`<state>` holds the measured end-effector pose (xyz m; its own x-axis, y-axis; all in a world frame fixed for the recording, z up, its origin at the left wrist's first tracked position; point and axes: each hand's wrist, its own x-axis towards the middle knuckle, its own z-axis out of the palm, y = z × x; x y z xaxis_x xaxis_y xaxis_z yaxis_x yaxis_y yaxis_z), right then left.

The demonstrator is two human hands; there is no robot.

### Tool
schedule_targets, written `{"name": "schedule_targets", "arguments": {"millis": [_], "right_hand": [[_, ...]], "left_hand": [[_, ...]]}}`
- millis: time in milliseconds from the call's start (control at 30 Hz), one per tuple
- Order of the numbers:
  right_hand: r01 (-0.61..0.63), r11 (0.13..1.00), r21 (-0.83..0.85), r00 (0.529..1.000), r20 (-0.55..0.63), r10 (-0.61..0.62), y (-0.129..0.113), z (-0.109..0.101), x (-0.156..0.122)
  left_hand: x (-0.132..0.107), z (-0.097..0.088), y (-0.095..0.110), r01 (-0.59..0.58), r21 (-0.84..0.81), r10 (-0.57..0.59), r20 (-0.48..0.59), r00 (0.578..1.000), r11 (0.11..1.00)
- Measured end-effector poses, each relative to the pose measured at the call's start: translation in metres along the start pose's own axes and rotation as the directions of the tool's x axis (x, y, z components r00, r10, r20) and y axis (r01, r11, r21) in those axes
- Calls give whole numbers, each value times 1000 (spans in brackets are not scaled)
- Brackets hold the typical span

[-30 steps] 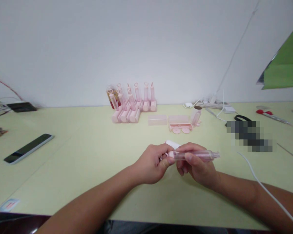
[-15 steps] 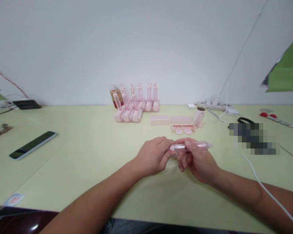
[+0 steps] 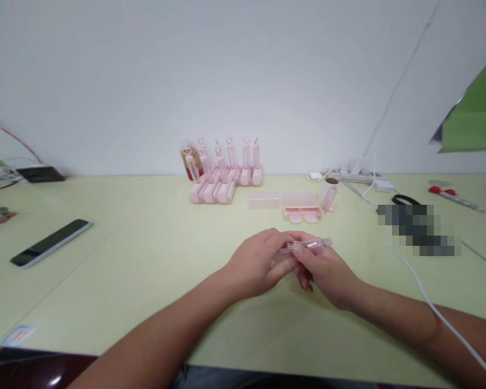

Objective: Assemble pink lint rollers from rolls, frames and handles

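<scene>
A clear pinkish plastic tube (image 3: 316, 244) lies roughly level between both hands, above the front middle of the table. My left hand (image 3: 261, 259) is closed around its left end, with the fingers covering that part. My right hand (image 3: 328, 270) pinches the tube near its middle, thumb on top, and the narrower right end sticks out past the thumb. Just behind the hands are a pink box-shaped part (image 3: 302, 212) with two pale pink discs below it, a translucent pink block (image 3: 264, 200) and a standing pink cylinder (image 3: 329, 194) with a dark round top.
Several pink hammer-shaped pieces (image 3: 213, 191) with heart-topped upright handles stand by the wall, beside a coloured packet (image 3: 196, 162). A phone (image 3: 52, 243) lies at left. At right are a black strap (image 3: 405, 200), a pixelated dark item (image 3: 417, 229) and a white cable (image 3: 433, 308).
The tube has shifted left, so less of it sticks out past my right hand. My left hand's fingers now cover its left end, and the hands are closer together.
</scene>
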<state>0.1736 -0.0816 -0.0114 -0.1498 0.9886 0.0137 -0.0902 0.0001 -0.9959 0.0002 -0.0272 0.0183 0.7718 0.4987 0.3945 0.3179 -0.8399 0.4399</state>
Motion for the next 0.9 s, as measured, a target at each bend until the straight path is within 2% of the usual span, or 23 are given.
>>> {"name": "schedule_targets", "arguments": {"millis": [67, 133, 200, 233, 267, 333, 400, 467, 533, 600, 667, 700, 733, 800, 900], "right_hand": [[93, 990, -109, 993, 79, -85, 0, -7, 0], [278, 918, -282, 960, 102, -260, 0, -18, 4], [428, 733, -529, 890, 106, -444, 0, -30, 13], [446, 629, -637, 861, 112, -497, 0, -35, 18], [426, 549, -719, 853, 118, -508, 1, -39, 23], [356, 463, -812, 891, 145, -431, 4, -43, 30], [294, 452, -842, 943, 178, -282, 7, -43, 34], [245, 496, -833, 968, 182, -172, 10, -43, 35], [185, 603, -776, 983, 137, -126, 12, -43, 37], [103, 765, -636, 994, 45, -96, 12, -45, 40], [3, 927, -376, 999, -33, -16, 13, -47, 44], [-41, 976, -214, 998, -62, 28, 13, -48, 46], [-77, 996, -49, 994, -84, 73, 14, -49, 48], [-115, 969, 221, 984, -110, 142, 17, -52, 50], [-129, 894, 428, 975, -109, 193, 20, -56, 51]], "left_hand": [[0, -3, 0, -7, -100, 10, 23, 1000, 995], [-1, -7, -2, 33, -135, -32, 11, 999, 990], [-1, -11, -8, 92, -164, -97, -28, 995, 982], [-1, -12, -11, 122, -190, -132, -41, 990, 974], [-1, -13, -15, 154, -219, -168, -47, 985, 963], [0, -14, -21, 228, -256, -246, -39, 969, 939], [1, -15, -24, 289, -257, -307, -31, 951, 922], [1, -15, -23, 312, -243, -327, -23, 945, 919], [2, -15, -21, 302, -234, -313, -8, 950, 924], [2, -16, -20, 281, -232, -285, 15, 958, 931], [2, -16, -20, 269, -226, -265, 46, 963, 936], [1, -16, -20, 270, -215, -263, 62, 963, 938], [1, -16, -21, 276, -201, -266, 77, 961, 940], [1, -17, -23, 295, -166, -282, 96, 955, 941], [1, -20, -26, 321, -138, -306, 116, 945, 937]]}}
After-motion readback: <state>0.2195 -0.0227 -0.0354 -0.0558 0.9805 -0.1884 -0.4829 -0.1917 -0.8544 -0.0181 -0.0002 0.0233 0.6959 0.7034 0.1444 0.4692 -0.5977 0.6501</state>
